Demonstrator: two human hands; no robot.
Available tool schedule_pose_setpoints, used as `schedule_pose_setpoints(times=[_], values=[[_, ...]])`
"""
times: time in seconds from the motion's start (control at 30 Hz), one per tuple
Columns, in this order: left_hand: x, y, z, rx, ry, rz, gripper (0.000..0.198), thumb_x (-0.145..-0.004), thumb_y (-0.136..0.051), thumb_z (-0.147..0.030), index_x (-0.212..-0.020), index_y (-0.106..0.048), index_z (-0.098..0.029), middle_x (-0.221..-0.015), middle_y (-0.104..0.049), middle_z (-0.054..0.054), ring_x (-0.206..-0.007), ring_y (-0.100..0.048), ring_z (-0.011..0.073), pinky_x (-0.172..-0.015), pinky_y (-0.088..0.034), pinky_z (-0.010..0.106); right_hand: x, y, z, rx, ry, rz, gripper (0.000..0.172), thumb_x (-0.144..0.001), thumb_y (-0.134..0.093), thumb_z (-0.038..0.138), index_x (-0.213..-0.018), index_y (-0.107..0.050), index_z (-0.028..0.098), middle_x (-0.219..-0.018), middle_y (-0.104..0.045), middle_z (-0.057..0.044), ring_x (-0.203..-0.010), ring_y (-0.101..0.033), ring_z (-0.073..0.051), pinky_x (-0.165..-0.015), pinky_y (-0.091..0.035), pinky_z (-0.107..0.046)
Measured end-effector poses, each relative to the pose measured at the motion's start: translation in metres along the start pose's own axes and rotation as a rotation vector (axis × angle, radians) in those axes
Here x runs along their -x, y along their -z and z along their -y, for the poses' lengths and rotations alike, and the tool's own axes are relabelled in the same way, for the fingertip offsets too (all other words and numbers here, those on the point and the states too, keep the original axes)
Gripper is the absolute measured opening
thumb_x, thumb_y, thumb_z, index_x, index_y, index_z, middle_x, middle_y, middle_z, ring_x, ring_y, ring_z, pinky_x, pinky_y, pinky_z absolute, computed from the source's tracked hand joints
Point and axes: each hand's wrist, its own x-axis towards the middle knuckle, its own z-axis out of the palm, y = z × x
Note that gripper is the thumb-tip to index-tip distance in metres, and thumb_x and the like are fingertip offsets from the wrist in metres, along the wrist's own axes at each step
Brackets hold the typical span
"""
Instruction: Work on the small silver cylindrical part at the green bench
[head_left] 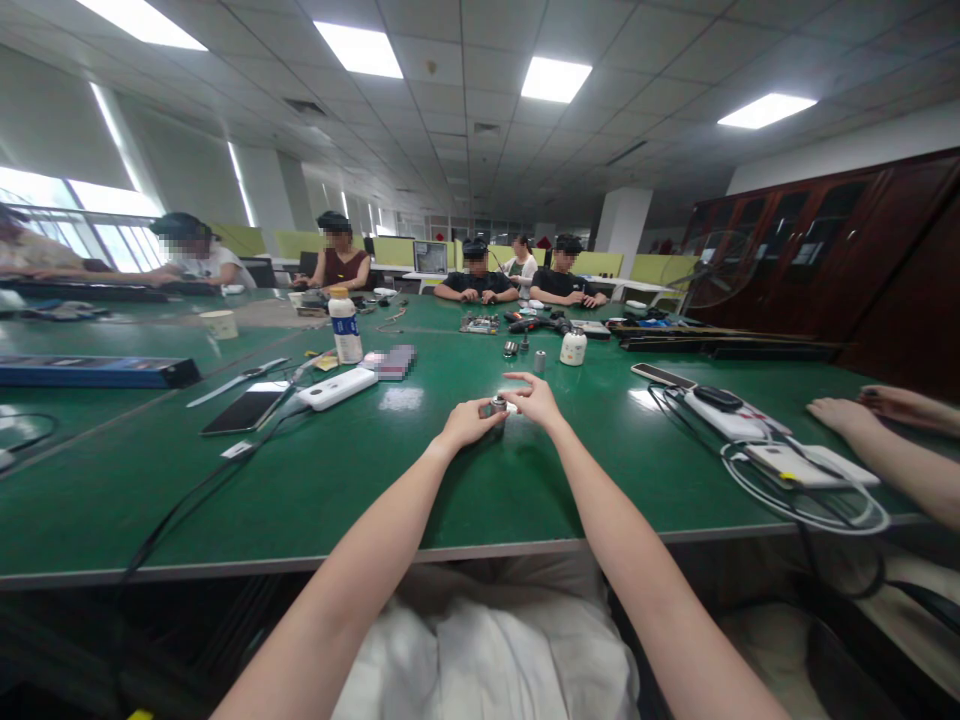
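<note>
My left hand [471,424] is closed around a small metal cylinder [499,404] that stands upright at the green table top, thumb and fingers at its sides. Just to the right, my right hand [537,402] has its fingers apart and curved towards the cylinder. Whether its fingertips touch the metal cannot be made out. Beyond my hands stand a grey metal cylinder [540,360] and a short shiny metal part [511,349]. A small dark part [523,343] is between them, and a white patterned jar [573,348] is to their right.
Left are a white power bank [337,389], a phone [247,408] and a white bottle [346,326]. Right are a cabled white device [727,412] and a neighbour's hand [846,416]. A drill-like tool [540,322] lies farther back. Several people sit around the table.
</note>
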Motion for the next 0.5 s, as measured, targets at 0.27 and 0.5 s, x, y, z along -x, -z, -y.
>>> schedule_pose_setpoints(times=[0.27,0.5], values=[[-0.0011,-0.0006,0.001,-0.008,-0.007,0.0,0.046,-0.081,-0.057,-0.057,-0.103,-0.071,-0.02,-0.062,-0.064,0.0,-0.059,-0.058,0.0176,-0.054,-0.034,0.023,0.0015,-0.0084,0.0004,-0.008,0.01,0.063,0.043,-0.073,-0.059,0.004,-0.113,-0.062,0.018,-0.093,-0.074,-0.008,-0.059,-0.066,-0.01,-0.04,-0.045,-0.013],[-0.0008,0.0002,0.0003,-0.005,-0.003,0.008,0.046,-0.081,-0.056,-0.057,-0.105,-0.07,-0.02,-0.062,-0.063,0.0,-0.058,-0.057,0.0165,-0.052,-0.031,0.022,0.0001,-0.0059,-0.0036,0.012,0.073,0.051,0.039,-0.071,-0.064,0.01,-0.11,-0.063,0.016,-0.089,-0.074,-0.007,-0.044,-0.053,-0.003,-0.039,-0.042,-0.012]])
